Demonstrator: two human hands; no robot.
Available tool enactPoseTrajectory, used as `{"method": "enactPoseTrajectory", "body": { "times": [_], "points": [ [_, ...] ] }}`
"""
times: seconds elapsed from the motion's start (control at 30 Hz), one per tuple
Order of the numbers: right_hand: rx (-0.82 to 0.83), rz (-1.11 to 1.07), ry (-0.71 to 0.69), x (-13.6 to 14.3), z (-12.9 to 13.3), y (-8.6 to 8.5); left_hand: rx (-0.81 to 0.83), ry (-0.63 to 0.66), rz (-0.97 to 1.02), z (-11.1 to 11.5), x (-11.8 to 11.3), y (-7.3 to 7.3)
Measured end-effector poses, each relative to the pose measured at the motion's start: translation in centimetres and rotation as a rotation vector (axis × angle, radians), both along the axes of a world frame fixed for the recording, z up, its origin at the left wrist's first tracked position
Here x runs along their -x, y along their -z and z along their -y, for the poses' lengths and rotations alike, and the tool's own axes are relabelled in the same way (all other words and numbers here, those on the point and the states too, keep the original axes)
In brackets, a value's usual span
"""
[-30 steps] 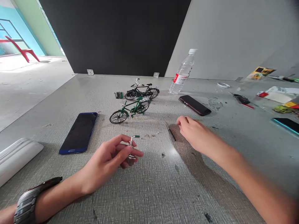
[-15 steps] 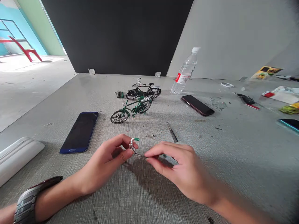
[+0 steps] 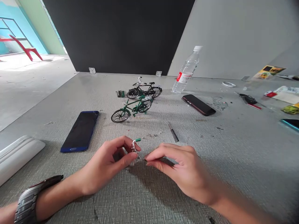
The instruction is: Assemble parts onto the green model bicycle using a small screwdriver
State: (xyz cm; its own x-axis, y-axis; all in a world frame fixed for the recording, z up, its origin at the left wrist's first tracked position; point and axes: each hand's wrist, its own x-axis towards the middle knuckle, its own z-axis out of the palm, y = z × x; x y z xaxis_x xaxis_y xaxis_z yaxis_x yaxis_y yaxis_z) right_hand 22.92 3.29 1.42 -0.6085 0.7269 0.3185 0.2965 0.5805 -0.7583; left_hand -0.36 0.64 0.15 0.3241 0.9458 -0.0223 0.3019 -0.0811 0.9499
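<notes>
Pinched between the thumb and fingers of my left hand is a small silver handlebar with a green grip on its upper end. My right hand is closed, its fingertips at the end of a thin silver rod at the handlebar's lower right; what else they hold is too small to make out. Beyond my hands stands a green model bicycle, without a visible handlebar of its own. A black model bicycle is upright just behind it.
A screwdriver lies beyond my right hand. Blue phone and white case are at left. Dark phone, leaning-looking water bottle, keys and another phone are at right. Small green parts lie near the bicycles.
The handlebar in my left hand has shifted slightly right and turned a little. My right fingertips are now closer to it, at the thin rod. The whole view has shifted slightly.
</notes>
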Motion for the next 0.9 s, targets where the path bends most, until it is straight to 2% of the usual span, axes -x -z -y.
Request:
{"method": "enactPoseTrajectory", "body": {
  "times": [0.47, 0.6, 0.8, 0.9],
  "points": [
    [-0.04, 0.012, -0.017, -0.3, -0.14, -0.13, 0.0, 0.034, 0.021, 0.22, 0.18, -0.09],
    [0.019, -0.003, -0.021, -0.29, -0.24, -0.13, 0.006, 0.038, 0.031, 0.25, 0.29, -0.04],
    [0.217, -0.022, -0.035, -0.3, -0.32, 0.05, 0.004, 0.094, 0.062, 0.1, 0.32, 0.05],
    [0.201, 0.007, -0.048, -0.21, -0.25, -0.01, -0.007, 0.092, 0.059, 0.06, 0.29, -0.06]
  ]
}}
